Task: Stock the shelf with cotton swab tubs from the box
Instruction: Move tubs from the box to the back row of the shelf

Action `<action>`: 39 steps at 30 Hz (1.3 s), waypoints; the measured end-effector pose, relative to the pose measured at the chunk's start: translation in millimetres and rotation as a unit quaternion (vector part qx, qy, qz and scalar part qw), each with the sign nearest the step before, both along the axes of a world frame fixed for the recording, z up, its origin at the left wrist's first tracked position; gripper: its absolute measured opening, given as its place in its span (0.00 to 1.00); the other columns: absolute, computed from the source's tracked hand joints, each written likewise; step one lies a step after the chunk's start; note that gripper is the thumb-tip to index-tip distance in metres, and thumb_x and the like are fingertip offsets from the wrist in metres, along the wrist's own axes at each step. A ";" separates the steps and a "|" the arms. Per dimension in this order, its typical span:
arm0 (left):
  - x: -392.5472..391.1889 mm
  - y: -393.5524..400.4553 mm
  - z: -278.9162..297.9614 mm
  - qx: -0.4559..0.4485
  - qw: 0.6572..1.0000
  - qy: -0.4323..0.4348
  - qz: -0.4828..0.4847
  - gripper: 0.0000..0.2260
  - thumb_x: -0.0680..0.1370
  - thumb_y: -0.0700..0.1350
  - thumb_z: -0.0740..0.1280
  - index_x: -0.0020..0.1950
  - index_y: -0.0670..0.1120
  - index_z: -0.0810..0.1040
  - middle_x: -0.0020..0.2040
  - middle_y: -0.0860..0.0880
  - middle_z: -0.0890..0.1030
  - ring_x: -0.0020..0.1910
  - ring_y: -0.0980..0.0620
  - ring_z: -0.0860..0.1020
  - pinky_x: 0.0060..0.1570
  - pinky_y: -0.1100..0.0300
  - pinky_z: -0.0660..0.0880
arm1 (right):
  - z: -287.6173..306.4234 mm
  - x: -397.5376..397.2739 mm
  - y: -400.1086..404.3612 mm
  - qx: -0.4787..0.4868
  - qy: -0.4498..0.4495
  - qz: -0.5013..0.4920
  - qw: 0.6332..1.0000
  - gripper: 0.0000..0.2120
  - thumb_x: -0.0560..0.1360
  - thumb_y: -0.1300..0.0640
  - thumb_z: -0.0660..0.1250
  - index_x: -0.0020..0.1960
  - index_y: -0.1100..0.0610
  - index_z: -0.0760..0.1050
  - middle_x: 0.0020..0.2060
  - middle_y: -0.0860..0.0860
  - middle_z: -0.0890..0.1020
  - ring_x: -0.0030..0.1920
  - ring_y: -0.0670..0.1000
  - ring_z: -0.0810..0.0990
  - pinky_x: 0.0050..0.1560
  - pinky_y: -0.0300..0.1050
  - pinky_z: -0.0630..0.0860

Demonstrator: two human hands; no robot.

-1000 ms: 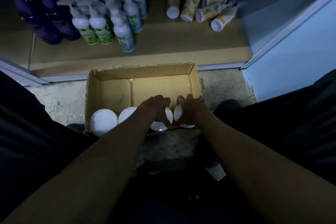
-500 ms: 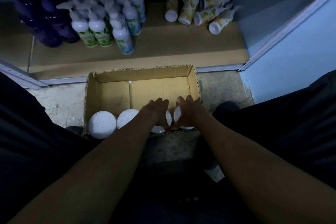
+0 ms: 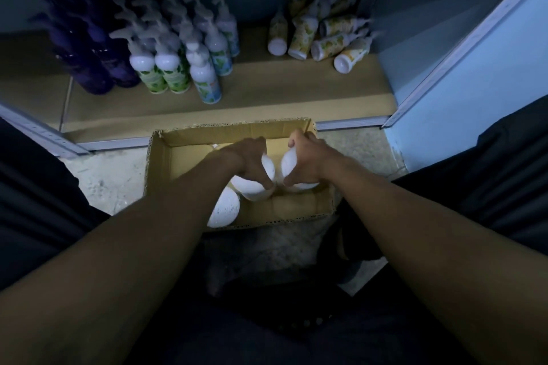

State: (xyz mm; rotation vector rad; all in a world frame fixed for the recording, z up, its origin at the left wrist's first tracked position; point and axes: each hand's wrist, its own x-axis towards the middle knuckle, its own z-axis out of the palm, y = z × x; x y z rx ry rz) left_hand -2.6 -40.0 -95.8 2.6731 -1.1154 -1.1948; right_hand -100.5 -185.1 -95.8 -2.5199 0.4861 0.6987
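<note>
Nearest the camera, two bare forearms reached forward into the cardboard box (image 3: 299, 210) on the floor. The left hand (image 3: 250, 161) curled its fingers over one white cotton swab tub (image 3: 252, 187), and the right hand (image 3: 305, 161) wrapped another tub (image 3: 292, 166), thumbs underneath, probably to carry a pair at once. The two held tubs sat close together above the box's middle. One more tub (image 3: 223, 212) lay at the box's 7 o'clock corner. Beyond, at 12 o'clock, the low shelf (image 3: 267, 104) offered bare board in front. Pump bottles (image 3: 189, 62) crowded its 10 o'clock side, and tipped yellow bottles (image 3: 329, 38) its 1 o'clock side.
</note>
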 end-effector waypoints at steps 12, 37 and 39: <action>24.0 9.1 140.6 -0.084 0.987 -0.133 -0.039 0.43 0.55 0.71 0.69 0.68 0.60 0.68 0.65 0.51 0.71 0.61 0.45 0.74 0.56 0.48 0.77 | 142.4 13.9 -20.9 -0.098 -0.125 0.087 0.983 0.38 0.60 0.40 0.77 0.66 0.45 0.66 0.61 0.52 0.65 0.58 0.57 0.71 0.55 0.54 0.76; 37.3 -23.5 405.5 -0.249 0.918 -0.304 -0.052 0.32 0.64 0.60 0.75 0.66 0.58 0.69 0.59 0.58 0.77 0.55 0.51 0.76 0.54 0.55 0.75 | 400.0 26.5 -37.0 -0.223 -0.314 0.036 0.922 0.28 0.68 0.39 0.72 0.65 0.48 0.76 0.62 0.49 0.78 0.57 0.53 0.76 0.57 0.51 0.78; 46.6 -30.7 411.0 -0.242 0.919 -0.307 -0.046 0.33 0.64 0.60 0.75 0.67 0.58 0.68 0.60 0.58 0.77 0.55 0.51 0.76 0.53 0.55 0.75 | 406.0 33.9 -35.6 -0.225 -0.315 0.028 0.922 0.25 0.69 0.40 0.71 0.61 0.51 0.78 0.59 0.51 0.79 0.55 0.55 0.78 0.53 0.54 0.81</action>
